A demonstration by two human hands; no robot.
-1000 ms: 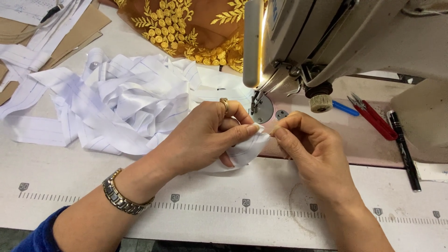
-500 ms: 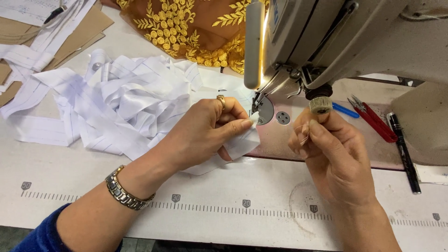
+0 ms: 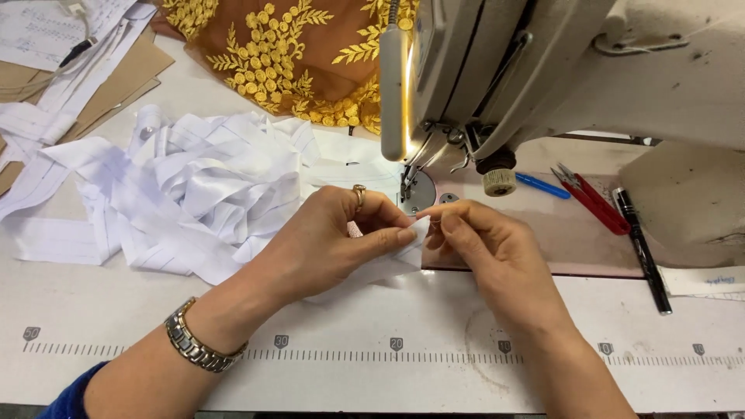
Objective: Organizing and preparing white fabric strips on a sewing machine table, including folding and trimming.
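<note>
Both forearms were extended over the bench (image 3: pixel 116 310), the hands brought together just in front of the sewing machine (image 3: pixel 543 70). The end of a white fabric strip (image 3: pixel 415 237) was pinched between thumb and fingers of the left hand (image 3: pixel 326 244) and gripped at its edge by the right hand (image 3: pixel 489 252). A heap of white strips (image 3: pixel 194 186) lay to the left.

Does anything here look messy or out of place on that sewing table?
Mostly the white strips: they lie in a loose tangled heap left of the sewing machine, some trailing off toward the papers. The red snips and black pen lie loose on the machine bed. Both hands pinch one strip end; nothing looks damaged.
</note>
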